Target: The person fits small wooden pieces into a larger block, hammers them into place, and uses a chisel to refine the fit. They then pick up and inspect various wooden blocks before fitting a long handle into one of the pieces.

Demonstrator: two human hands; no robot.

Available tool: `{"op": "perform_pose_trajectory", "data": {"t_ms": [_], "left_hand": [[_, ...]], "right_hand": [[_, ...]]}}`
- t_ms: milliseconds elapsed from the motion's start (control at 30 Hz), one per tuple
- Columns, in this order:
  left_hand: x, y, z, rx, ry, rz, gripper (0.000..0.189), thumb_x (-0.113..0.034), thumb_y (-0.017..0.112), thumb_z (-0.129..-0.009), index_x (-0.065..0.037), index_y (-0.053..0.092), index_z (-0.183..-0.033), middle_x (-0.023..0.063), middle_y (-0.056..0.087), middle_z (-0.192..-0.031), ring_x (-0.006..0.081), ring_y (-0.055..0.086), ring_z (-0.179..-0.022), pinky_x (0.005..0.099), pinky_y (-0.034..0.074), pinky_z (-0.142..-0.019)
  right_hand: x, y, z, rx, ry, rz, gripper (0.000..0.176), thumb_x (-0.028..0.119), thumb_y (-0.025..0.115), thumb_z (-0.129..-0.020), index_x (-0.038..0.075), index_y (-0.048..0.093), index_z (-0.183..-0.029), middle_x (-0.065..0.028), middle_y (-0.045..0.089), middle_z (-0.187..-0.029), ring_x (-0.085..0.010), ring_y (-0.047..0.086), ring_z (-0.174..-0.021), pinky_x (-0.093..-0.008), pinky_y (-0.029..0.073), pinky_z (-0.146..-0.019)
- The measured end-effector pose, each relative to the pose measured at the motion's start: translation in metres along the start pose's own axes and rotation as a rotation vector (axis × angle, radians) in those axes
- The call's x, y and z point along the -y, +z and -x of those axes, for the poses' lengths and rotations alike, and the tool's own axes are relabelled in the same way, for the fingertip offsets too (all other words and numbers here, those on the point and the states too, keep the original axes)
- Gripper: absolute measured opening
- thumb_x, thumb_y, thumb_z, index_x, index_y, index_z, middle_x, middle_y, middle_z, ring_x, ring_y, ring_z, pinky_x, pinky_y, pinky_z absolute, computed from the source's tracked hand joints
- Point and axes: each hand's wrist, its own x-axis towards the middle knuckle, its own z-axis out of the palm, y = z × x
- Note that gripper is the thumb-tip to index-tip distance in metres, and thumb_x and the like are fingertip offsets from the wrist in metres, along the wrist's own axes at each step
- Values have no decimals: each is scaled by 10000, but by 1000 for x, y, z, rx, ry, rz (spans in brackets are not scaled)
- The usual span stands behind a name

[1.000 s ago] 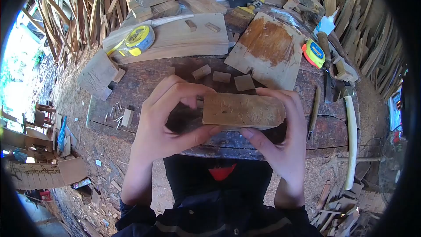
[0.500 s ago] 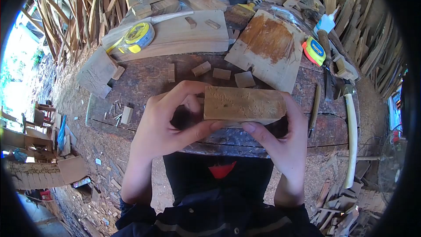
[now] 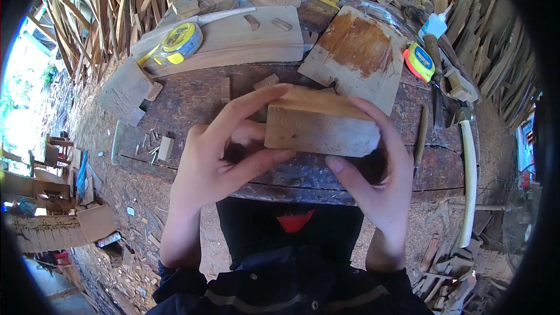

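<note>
A rectangular wooden block [image 3: 324, 131] is held up over the near half of the worn workbench [image 3: 192, 96]. My left hand [image 3: 224, 146] grips its left end, thumb under the lower edge and index finger along the top. At the right end my right hand [image 3: 379, 163] has its fingers along the far side and its thumb by the lower edge. The block is tilted, so its top and the face toward me both show. Behind it lie small wood pieces [image 3: 226, 89], some partly hidden by the block. A small pale block [image 3: 165, 148] sits left of my left hand beside several nails [image 3: 153, 143].
A yellow tape measure [image 3: 182, 41] rests on a plank [image 3: 251, 38] at the back left. To the right are a stained board [image 3: 356, 52], a second tape measure [image 3: 419, 62], a glue bottle [image 3: 433, 26], a chisel-like tool [image 3: 421, 134] and a long pale handle [image 3: 468, 184].
The block has been rolled between my hands, showing a different face toward me. My left index finger has shifted up and right onto its top edge. The view has moved slightly.
</note>
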Motion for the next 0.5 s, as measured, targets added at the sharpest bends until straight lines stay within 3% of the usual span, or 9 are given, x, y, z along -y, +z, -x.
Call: {"op": "perform_pose_trajectory", "data": {"t_ms": [100, 300, 367, 500], "left_hand": [[3, -1, -2, -4, 108, -29, 714, -157, 845, -876, -33, 517, -1498, 100, 788, -952, 161, 774, -808, 266, 556, -753], [9, 1, -4, 21, 156, 10, 649, -177, 763, -966, -20, 460, -1519, 142, 780, -1031, 185, 767, -817, 280, 557, -753], [8, 3, -3, 6, 114, 25, 645, -174, 747, -977, -19, 446, -1527, 141, 775, -1019, 166, 740, -770, 275, 542, -728], [4, 0, 0, 39, 12, 79, 681, -158, 727, -984, -13, 389, -1556, 130, 757, -986, 131, 664, -675, 260, 494, -673]], "right_hand": [[-5, 0, -5, 32, -162, 1, 761, 41, 830, -776, 25, 537, -1478, -201, 673, -1342, -287, 662, -1212, -384, 475, -1070], [-10, -4, -1, 159, -127, -187, 840, 79, 760, -838, -1, 355, -1570, -188, 449, -1549, -292, 435, -1461, -412, 297, -1221], [-8, -6, 0, 148, -126, -165, 807, 137, 760, -852, 0, 379, -1550, -183, 461, -1534, -293, 439, -1453, -410, 284, -1224], [-1, -5, -2, 84, -128, -159, 681, 62, 781, -899, 17, 455, -1495, -193, 613, -1349, -284, 594, -1300, -379, 425, -1121]]}}
